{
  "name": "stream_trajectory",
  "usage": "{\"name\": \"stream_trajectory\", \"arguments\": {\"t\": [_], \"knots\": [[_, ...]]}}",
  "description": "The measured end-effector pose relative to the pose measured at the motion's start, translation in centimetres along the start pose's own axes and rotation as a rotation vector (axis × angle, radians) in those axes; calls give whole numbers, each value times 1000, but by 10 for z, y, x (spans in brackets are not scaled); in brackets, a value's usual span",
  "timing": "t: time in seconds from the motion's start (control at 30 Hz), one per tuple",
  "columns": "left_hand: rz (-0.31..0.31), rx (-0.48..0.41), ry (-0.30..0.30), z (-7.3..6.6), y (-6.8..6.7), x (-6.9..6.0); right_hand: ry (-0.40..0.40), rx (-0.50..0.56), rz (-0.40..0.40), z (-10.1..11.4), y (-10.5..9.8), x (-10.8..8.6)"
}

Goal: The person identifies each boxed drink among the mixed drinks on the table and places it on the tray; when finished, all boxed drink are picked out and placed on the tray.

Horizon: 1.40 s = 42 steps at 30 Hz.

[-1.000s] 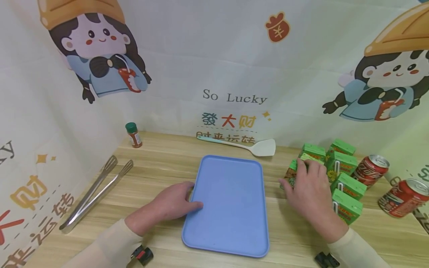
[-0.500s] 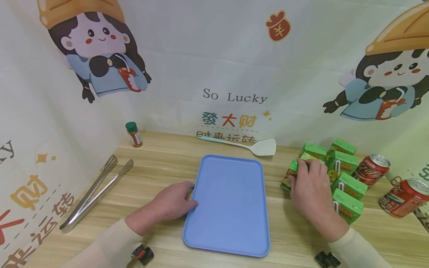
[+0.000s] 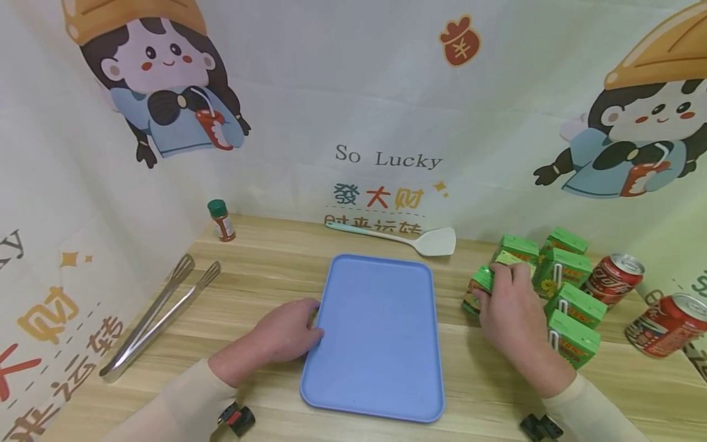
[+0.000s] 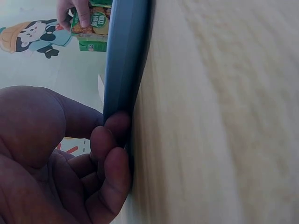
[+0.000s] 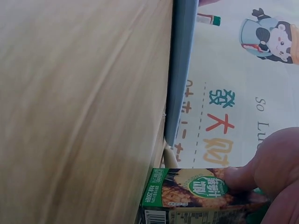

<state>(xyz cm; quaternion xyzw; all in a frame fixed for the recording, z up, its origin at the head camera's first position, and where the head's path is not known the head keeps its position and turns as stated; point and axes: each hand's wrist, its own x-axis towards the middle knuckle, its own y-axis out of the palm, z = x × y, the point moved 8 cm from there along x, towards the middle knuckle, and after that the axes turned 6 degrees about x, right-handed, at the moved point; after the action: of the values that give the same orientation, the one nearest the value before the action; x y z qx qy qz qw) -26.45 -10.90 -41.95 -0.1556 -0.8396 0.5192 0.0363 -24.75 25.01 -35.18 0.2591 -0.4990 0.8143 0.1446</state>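
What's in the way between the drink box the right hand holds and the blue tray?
Nothing visible: only tabletop shows between the drink box in the right hand and the blue tray. The spatula lies farther back.

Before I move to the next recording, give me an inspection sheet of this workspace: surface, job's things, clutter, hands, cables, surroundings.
Surface: light wood-grain tabletop.
Job's things: flat blue rectangular tray; small green-and-brown box carton.
Clutter: shiny metal tongs, small red jar with green cap, white spatula with pale-turquoise handle, other green box cartons, two red metal cans.
Hands: left hand pinches the tray's left rim; right hand grips the carton.
Cables: nothing seen.
Surroundings: white cartoon-printed cloth backdrop.
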Motion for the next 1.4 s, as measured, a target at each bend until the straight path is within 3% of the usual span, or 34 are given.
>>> {"name": "stream_trajectory", "arguments": {"t": [0.2,0.33,0.73,0.93,1.13,1.4], "knots": [[6,8,-8,0,-1,1,38,40,40,-1,2,0],[4,19,-7,0,-2,2,99,91,119,-4,6,1],[7,14,-8,2,-1,1,400,359,343,-27,21,0],[33,-62,-26,2,2,1,561,574,447,-40,28,-6],[62,-108,-34,4,3,0,598,644,461,-44,32,-8],[79,-118,-40,7,4,0,595,670,417,-44,37,-9]]}}
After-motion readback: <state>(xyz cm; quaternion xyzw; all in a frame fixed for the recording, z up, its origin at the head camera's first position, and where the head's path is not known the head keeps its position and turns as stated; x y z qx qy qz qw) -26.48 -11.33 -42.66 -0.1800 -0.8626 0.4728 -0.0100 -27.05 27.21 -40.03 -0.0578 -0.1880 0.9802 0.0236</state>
